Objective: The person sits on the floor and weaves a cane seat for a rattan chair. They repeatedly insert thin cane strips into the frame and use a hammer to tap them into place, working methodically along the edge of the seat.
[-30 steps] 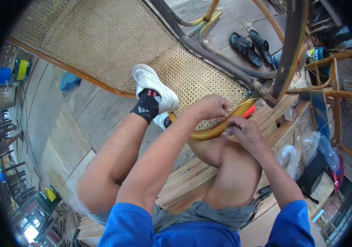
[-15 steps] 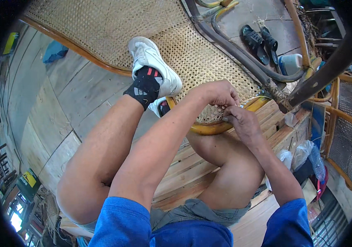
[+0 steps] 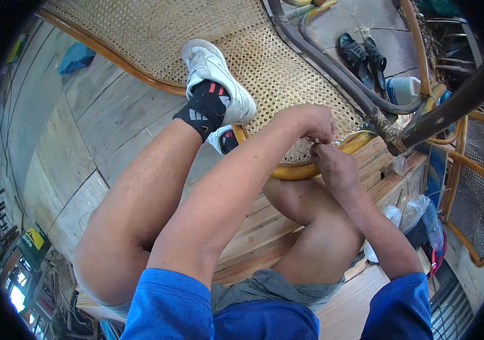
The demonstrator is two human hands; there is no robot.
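Observation:
My left hand (image 3: 317,122) is bent over the rim of a rattan chair, fingers curled down and pinched. Just below it, my right hand (image 3: 335,166) is closed too, thumb and fingertips meeting the left hand's fingertips. What the fingers hold is too small to make out. Both hands are at the edge of the woven cane webbing (image 3: 279,73), beside the curved yellow-brown rattan rim (image 3: 294,172). A thin pale strand (image 3: 361,132) lies along the rim to the right of the hands.
My shoe (image 3: 219,79) rests on the webbing. Dark poles (image 3: 332,71) run along the chair's right side. Beyond them are black sandals (image 3: 361,59) and a white jug (image 3: 403,89). A slatted wooden bench (image 3: 259,232) is under me; plastic bags (image 3: 415,212) lie to its right.
My left hand has shifted slightly right and up, its fingers more curled over. The right hand stays close against it. The whole view has shifted a little.

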